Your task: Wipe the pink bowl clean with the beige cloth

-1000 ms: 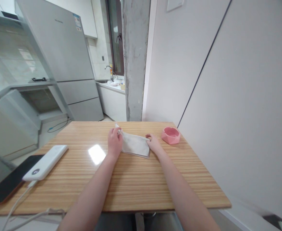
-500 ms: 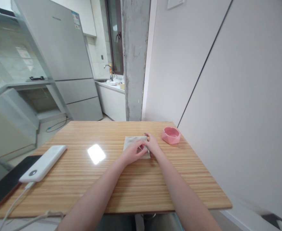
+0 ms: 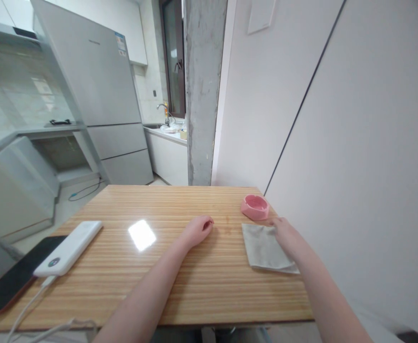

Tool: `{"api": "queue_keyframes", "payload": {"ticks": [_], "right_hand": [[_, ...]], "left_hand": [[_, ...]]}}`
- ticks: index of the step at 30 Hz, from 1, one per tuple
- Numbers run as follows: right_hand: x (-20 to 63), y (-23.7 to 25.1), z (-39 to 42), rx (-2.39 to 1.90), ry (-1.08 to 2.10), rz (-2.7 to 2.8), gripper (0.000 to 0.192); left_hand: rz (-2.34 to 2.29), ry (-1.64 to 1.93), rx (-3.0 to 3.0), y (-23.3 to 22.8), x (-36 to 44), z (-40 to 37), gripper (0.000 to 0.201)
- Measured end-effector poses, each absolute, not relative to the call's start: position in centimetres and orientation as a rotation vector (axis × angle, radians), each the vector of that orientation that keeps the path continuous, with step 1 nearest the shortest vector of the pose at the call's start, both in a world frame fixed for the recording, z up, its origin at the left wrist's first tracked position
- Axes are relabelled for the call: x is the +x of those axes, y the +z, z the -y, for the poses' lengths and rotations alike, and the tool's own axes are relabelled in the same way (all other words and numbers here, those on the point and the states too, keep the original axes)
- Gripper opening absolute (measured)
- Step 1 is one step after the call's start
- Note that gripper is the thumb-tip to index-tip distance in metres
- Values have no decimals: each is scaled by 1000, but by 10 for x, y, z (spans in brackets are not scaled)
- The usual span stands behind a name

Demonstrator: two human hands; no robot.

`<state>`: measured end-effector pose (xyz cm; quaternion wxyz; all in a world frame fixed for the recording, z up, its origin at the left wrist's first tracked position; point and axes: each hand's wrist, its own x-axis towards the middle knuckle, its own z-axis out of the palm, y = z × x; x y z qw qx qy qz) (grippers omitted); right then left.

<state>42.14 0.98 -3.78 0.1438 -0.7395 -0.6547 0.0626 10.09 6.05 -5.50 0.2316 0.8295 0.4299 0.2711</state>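
A folded light-grey cloth [image 3: 263,247] lies on the right side of the wooden table. My right hand [image 3: 283,233] is at its right edge, gripping it there, with the fingertips close to a pink faceted ashtray [image 3: 255,207]. The fingers of that hand are partly blurred. Near the table's middle, my left hand [image 3: 199,230] rests with its fingers curled into a loose fist. A small dark gap shows between thumb and forefinger. Whatever it may hold is hidden.
A white power bank [image 3: 71,248] with a white cable [image 3: 30,305] lies at the left, beside a dark flat phone-like slab [image 3: 19,271]. Faint marks show on the table [image 3: 166,202] between my hands. A white wall [image 3: 355,166] runs close along the right side.
My right hand has carried the cloth from the middle of the table to the right, below the ashtray. My left hand has come off the cloth and curled closed. The view has tilted slightly.
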Motion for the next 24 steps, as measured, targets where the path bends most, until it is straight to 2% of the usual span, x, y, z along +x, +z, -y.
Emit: {"api": "queue_keyframes", "payload": {"ticks": [6,9,11,14,19,24], "right_hand": [[427,-25,-2,-2178,39,1962,31],[387,-14,0,-1906,-42,1942,32],[348,-11,-5,-1638,64,2000,30],[287,-16,-22,-1419,275,2065,44],[232,-40,-53,-1358,543,2137,48],[227,-58,-61,-1354,611,2001,52]], "left_hand": [[-1189,737,2259,-58,101,-64,21],[-1170,743,2274,-61,100,-65,21],[-1137,737,2284,-62,100,-65,18],[-1076,675,2288,-61,98,-64,15],[-1123,630,2247,-56,96,-61,20],[-1269,585,2282,-57,99,-61,27]]}}
